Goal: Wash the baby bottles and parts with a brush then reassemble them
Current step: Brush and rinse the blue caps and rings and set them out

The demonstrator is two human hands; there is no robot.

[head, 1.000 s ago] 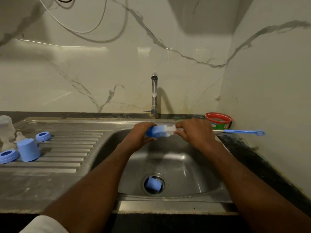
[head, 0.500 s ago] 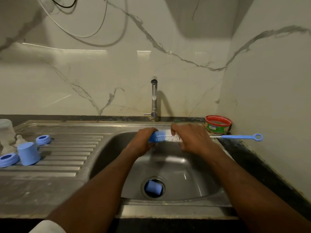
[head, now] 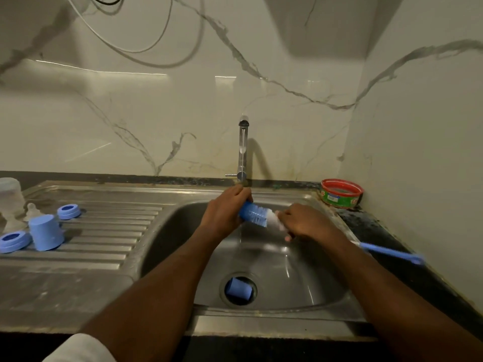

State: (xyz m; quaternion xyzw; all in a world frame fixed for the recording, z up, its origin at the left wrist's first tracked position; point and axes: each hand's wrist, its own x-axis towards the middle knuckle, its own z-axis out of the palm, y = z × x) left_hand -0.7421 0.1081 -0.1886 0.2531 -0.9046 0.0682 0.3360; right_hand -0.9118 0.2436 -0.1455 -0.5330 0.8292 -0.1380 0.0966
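Over the sink basin [head: 308, 278], my left hand [head: 224, 212] grips a small blue bottle part [head: 245, 207], mostly hidden by the fingers. The blue and white bristle head of the bottle brush [head: 258, 215] sits against that part. My right hand [head: 303, 224] grips the brush just behind the bristles. Its blue handle [head: 392, 254] sticks out to the right past my wrist. Another blue cap [head: 239, 288] lies in the drain hole.
On the drainboard at left stand a blue cap [head: 45, 232], two blue rings [head: 68, 211] [head: 14, 241], a clear nipple [head: 31, 209] and a clear bottle [head: 10, 194]. The tap [head: 243, 147] rises behind my hands. A red and green tub [head: 341, 193] sits at the back right corner.
The brush has tilted: its handle end swung down and toward me on the right. My right hand dropped lower, and the left hand rose toward the tap.
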